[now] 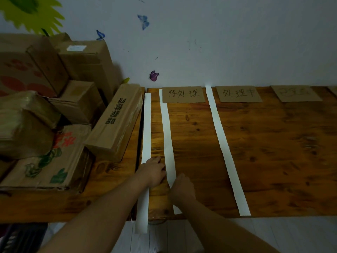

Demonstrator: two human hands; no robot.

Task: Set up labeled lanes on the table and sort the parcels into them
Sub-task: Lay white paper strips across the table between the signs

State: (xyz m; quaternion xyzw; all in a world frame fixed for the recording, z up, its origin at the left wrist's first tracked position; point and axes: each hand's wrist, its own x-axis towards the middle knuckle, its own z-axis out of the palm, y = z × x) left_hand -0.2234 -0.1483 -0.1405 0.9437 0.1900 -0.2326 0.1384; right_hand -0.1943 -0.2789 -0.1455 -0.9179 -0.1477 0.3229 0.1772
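Wooden tabletop [273, 161] against a wall, lanes partly laid. The second paper strip [167, 134] ran lengthwise from lower centre of the frame up to the cardboard labels [183, 94]. My left hand [155, 170] lay just left of it, fingers [161, 168] straight, touching its edge. My right hand [182, 187] covered its near end, its fingers hidden, grip not discernible. Parcels [54, 106] sat stacked at left. The third label [295, 93] was too blurred to read.
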